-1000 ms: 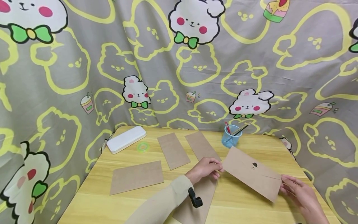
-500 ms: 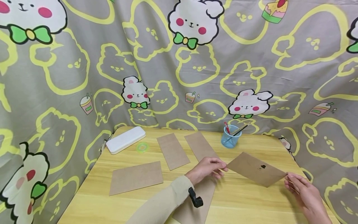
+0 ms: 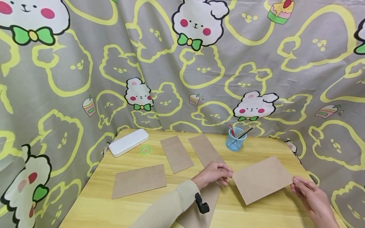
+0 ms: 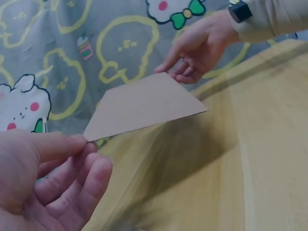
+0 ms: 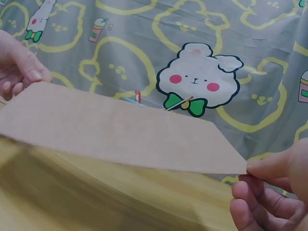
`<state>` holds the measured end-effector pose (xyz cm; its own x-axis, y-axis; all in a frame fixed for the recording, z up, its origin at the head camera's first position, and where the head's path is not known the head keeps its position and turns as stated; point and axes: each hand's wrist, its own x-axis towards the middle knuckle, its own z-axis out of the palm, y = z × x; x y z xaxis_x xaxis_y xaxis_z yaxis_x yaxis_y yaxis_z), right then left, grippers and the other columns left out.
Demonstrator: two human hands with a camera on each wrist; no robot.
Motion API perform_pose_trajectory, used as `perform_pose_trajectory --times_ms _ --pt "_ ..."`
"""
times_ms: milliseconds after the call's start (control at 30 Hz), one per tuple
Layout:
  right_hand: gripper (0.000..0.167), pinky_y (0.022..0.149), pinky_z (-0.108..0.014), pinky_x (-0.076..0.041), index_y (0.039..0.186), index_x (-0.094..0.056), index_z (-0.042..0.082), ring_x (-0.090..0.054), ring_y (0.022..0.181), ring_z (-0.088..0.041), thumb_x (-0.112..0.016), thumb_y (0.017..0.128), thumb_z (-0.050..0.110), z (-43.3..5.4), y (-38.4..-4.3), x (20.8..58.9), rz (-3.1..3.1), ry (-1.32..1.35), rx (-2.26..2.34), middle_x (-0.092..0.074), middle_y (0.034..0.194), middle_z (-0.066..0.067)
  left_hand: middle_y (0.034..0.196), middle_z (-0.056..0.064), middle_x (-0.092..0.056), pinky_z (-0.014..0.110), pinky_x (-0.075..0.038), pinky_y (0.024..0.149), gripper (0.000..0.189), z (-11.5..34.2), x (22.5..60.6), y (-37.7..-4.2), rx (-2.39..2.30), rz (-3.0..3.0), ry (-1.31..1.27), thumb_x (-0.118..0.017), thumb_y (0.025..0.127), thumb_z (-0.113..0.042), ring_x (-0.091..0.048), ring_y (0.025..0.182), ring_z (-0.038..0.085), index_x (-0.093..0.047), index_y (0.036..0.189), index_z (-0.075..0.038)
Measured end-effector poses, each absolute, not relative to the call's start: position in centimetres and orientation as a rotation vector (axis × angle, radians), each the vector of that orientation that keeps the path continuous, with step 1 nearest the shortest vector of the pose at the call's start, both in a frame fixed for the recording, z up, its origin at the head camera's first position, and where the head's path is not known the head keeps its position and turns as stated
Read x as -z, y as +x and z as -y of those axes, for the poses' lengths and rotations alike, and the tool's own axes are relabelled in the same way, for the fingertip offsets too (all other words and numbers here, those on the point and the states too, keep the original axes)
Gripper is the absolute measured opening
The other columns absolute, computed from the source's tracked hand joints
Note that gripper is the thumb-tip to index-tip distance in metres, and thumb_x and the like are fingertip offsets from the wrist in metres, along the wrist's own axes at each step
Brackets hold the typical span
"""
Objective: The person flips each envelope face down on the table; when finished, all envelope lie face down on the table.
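A brown kraft paper envelope (image 3: 262, 180) is held up over the wooden table, tilted, with its plain side showing. My left hand (image 3: 214, 174) pinches its left corner between thumb and fingertips. At the opposite corner, the thumb and fingers of my right hand (image 3: 312, 196) pinch it too. In the left wrist view the envelope (image 4: 144, 108) casts a shadow on the tabletop below. Seen from the right wrist, the sheet (image 5: 125, 130) stretches between both hands. Another brown envelope (image 3: 201, 207) lies partly hidden under my left forearm.
More brown envelopes lie flat: one at left (image 3: 139, 181), two farther back (image 3: 176, 154). A white case (image 3: 129, 142) sits at the back left beside a small greenish ring (image 3: 145, 149). Behind the held envelope stands a blue pen cup (image 3: 235, 142). A patterned curtain (image 3: 165, 72) surrounds the table.
The envelope has been turned over between my hands: its side with a black printed mark faced up before, and now the plain side does. Both hands have shifted slightly right.
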<state>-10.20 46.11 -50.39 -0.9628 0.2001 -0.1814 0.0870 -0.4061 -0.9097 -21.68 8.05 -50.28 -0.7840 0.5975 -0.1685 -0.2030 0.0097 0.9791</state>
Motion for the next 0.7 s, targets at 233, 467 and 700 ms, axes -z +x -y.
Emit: perform_pose_trajectory --times_ms 233,467,700 --pt "0.036 0.083 -0.023 -0.068 0.098 -0.087 0.027 -0.080 0.087 -0.007 -0.064 0.108 0.001 -46.9 -11.0 51.0 1.868 -0.536 -2.453 -0.083 0.095 0.008 0.089 0.016 -0.079 0.032 -0.067 0.060 0.004 -9.0 50.2 -20.8 -1.676 -2.020 0.381 -0.077 0.100 -0.010 -0.064 0.056 0.012 -0.080 0.098 -0.013" --pt "0.039 0.077 -0.020 -0.067 0.089 -0.082 0.038 -0.077 0.081 -0.001 -0.069 0.107 0.006 -46.9 -12.3 51.1 2.235 -0.611 -2.107 -0.080 0.086 0.017 0.071 0.009 -0.072 0.023 -0.052 0.046 0.012 -9.7 50.1 -20.2 -1.527 -2.205 0.372 -0.076 0.099 -0.007 -0.052 0.046 0.011 -0.078 0.091 -0.015" --pt "0.043 0.077 -0.019 -0.067 0.085 -0.077 0.042 -0.074 0.080 0.002 -0.067 0.108 0.008 -47.3 -13.2 51.1 2.393 -0.652 -1.920 -0.075 0.085 0.025 0.076 0.013 -0.076 0.021 -0.048 0.044 0.008 -9.8 50.2 -20.1 -1.490 -2.214 0.355 -0.077 0.099 -0.007 -0.051 0.047 0.011 -0.082 0.098 -0.014"
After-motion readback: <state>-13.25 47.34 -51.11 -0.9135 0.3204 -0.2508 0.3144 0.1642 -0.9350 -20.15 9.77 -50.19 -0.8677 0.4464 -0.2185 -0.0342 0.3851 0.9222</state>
